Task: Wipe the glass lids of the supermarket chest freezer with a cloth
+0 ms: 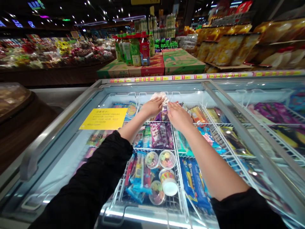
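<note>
A crumpled white cloth [160, 96] lies against the glass lid [71, 152] of a chest freezer, toward its far side. My left hand [152, 107] presses on the cloth, its fingers laid over it. Just to the right, my right hand [179, 116] rests palm down on the glass with fingers stretched out, fingertips close to the cloth. Beneath the lid, wire baskets hold purple ice cream packets [159, 135], blue wrapped packets [140, 178], an ice cream cup [168, 183] and clear-lidded tubs [167, 159].
A yellow notice [105, 118] is stuck on the glass at left. The metal lid frame [234, 108] runs along the right, and a strip of price labels [173, 77] along the back edge. Beyond stand bottles [135, 49] on boxes [182, 62] and jars of yellow fruit [230, 49].
</note>
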`<state>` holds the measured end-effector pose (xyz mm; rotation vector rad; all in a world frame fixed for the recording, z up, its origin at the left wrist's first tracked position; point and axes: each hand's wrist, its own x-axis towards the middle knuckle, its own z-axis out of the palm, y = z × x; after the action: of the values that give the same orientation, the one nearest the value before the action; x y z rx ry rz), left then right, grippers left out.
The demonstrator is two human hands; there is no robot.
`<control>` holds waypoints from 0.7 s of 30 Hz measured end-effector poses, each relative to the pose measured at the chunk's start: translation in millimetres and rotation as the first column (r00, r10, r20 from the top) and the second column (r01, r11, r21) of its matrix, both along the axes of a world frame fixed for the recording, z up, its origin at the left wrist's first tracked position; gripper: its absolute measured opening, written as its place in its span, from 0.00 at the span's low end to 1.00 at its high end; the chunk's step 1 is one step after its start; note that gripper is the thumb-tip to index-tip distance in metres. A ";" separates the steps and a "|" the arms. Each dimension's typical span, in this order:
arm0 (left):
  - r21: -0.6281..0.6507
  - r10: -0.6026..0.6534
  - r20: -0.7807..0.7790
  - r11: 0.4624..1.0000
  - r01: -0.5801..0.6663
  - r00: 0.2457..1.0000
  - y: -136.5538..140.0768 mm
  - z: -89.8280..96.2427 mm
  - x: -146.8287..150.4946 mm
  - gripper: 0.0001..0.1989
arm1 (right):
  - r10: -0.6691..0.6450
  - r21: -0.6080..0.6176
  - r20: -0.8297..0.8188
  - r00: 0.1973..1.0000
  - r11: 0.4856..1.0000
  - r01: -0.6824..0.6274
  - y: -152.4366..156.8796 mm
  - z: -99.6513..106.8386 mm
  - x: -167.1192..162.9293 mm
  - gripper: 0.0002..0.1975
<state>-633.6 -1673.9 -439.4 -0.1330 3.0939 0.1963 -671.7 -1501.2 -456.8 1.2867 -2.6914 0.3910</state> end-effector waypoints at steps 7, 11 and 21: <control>-0.018 0.070 0.015 0.997 -0.070 0.997 -13.8 2.0 -3.4 0.31 | 0.044 -0.027 0.008 0.999 0.999 -0.043 2.8 0.0 -0.7 0.30; -0.023 0.010 0.024 1.000 -0.009 1.000 -11.6 -0.4 10.1 0.32 | 0.034 -0.037 0.014 0.999 0.999 -0.034 1.4 -0.9 -0.1 0.30; 0.018 0.051 -0.015 0.999 -0.051 0.999 -25.9 -3.9 -25.7 0.31 | 0.044 -0.046 0.048 0.998 0.998 -0.042 4.8 -0.6 -1.2 0.30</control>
<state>-659.3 -1699.8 -443.3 -0.2115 3.1059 0.2268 -673.0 -1496.4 -457.3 1.3415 -2.6822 0.4918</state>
